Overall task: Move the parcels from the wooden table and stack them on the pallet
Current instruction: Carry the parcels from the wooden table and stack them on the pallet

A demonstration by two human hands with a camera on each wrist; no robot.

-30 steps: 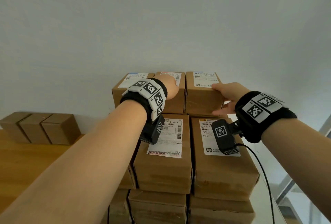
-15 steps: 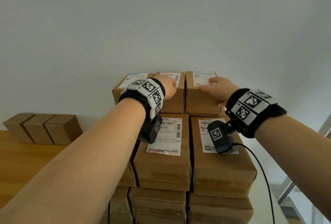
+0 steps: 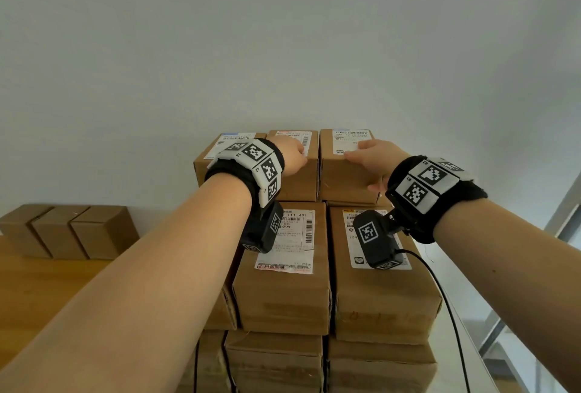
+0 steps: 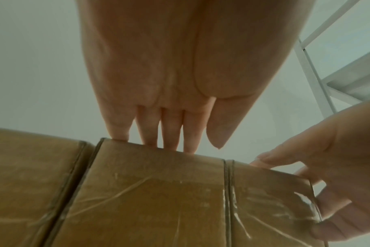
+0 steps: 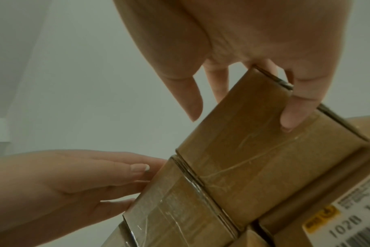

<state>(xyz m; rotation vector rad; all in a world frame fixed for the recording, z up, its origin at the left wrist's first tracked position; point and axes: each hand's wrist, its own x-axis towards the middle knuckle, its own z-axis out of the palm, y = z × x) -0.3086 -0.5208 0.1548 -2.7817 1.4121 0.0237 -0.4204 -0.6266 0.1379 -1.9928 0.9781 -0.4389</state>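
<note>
Left hand (image 3: 290,155) flat, fingers straight on top of middle top parcel (image 3: 298,178). Right hand (image 3: 372,159) grasping right top parcel (image 3: 344,172), fingers over top, thumb on front. Both parcels crowning stack (image 3: 314,282). Three more boxes (image 3: 69,230) on bench (image 3: 37,285) at left.

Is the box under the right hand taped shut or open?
Shut. The right-hand top parcel has clear tape across its closed end flaps, and its top looks flat under the right hand.
</note>
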